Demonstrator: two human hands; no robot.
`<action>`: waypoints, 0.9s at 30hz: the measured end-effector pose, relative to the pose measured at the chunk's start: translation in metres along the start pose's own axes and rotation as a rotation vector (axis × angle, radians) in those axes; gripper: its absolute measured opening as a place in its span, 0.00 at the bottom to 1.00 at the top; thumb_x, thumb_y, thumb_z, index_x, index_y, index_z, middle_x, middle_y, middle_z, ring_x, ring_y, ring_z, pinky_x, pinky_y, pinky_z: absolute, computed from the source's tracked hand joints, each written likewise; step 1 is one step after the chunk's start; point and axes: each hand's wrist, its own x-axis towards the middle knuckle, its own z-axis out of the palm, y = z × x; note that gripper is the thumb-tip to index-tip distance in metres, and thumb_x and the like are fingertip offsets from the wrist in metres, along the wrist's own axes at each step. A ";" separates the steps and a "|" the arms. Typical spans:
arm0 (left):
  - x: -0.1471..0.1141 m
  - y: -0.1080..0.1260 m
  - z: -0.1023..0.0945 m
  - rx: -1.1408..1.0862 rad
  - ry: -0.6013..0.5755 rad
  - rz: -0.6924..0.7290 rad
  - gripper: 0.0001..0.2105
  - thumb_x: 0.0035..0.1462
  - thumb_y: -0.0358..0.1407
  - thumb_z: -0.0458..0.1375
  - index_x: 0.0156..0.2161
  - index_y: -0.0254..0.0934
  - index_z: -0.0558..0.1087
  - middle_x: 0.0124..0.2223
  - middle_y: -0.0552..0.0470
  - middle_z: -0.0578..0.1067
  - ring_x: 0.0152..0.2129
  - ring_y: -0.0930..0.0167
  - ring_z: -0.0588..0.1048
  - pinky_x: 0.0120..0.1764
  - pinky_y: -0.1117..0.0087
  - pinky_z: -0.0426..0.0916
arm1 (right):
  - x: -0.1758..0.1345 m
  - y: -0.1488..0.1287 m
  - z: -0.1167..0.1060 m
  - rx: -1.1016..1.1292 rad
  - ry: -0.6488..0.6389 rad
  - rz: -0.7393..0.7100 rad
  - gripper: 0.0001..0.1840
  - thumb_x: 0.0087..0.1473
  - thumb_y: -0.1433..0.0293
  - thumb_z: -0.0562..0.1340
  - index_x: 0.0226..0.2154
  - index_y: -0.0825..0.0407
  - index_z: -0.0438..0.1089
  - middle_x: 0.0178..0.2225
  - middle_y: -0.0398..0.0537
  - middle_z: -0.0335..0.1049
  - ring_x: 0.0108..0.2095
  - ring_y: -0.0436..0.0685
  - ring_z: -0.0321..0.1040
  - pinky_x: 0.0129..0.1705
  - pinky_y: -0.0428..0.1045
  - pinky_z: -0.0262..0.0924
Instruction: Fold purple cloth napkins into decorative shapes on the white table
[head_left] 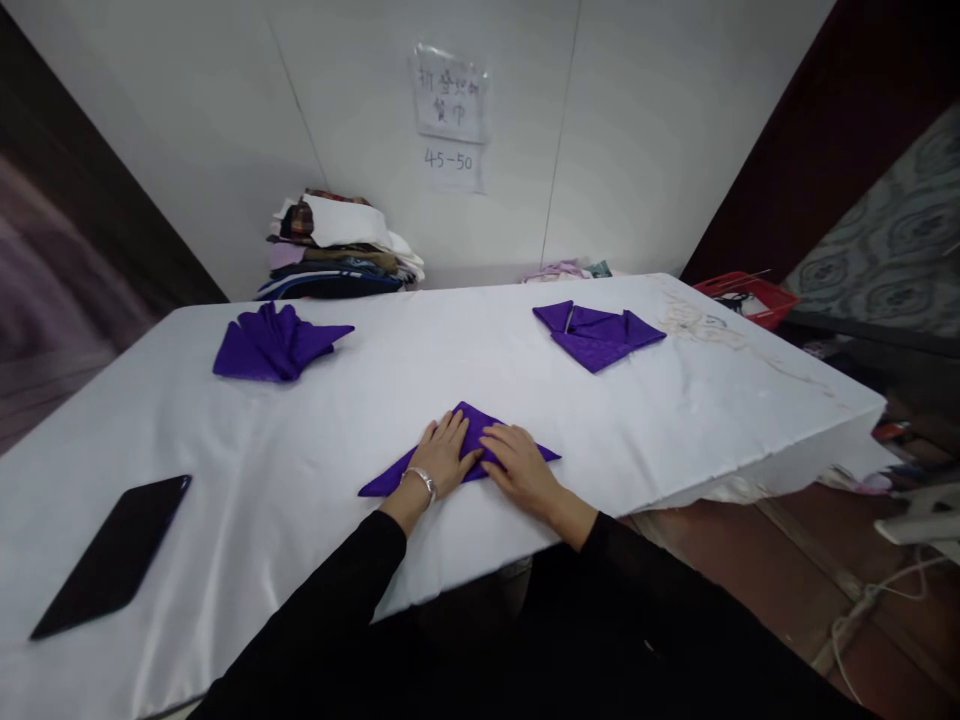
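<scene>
A purple napkin [474, 432], folded into a wide triangle, lies on the white-covered table [420, 370] close to its front edge. My left hand [442, 455] presses on its left half, fingers stretched out and palm down; a bracelet circles that wrist. On the right half rests my right hand [521, 465], its fingers extended and slightly bent over the cloth. The two thumbs nearly meet at the napkin's lower middle. Parts of the fold are hidden beneath both hands.
A fan-folded purple napkin [274, 345] lies back left, another folded purple napkin [600, 335] back right. A dark flat tablet-like object [116, 555] is at front left. Behind the table are stacked clothes [337, 250], with a red basket [750, 300] beyond the right end.
</scene>
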 end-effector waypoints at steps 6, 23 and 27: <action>0.000 0.003 -0.003 -0.027 -0.018 -0.013 0.32 0.58 0.51 0.41 0.61 0.32 0.53 0.64 0.43 0.50 0.61 0.62 0.45 0.59 0.56 0.43 | -0.042 0.022 -0.035 -0.095 0.032 0.207 0.23 0.58 0.66 0.52 0.55 0.52 0.58 0.56 0.55 0.59 0.59 0.59 0.49 0.57 0.60 0.47; 0.000 0.003 -0.004 0.054 -0.048 -0.020 0.33 0.59 0.52 0.37 0.62 0.32 0.51 0.65 0.46 0.48 0.62 0.64 0.44 0.60 0.58 0.42 | -0.043 0.011 -0.012 -0.253 -0.364 0.049 0.41 0.57 0.48 0.43 0.61 0.61 0.47 0.63 0.58 0.41 0.63 0.61 0.34 0.61 0.59 0.34; 0.001 0.003 -0.005 0.042 -0.062 -0.035 0.33 0.58 0.53 0.36 0.62 0.31 0.50 0.65 0.46 0.48 0.62 0.64 0.44 0.60 0.58 0.41 | -0.062 0.026 -0.030 -0.317 -0.360 0.117 0.39 0.57 0.49 0.43 0.61 0.58 0.46 0.63 0.56 0.41 0.63 0.61 0.36 0.61 0.61 0.35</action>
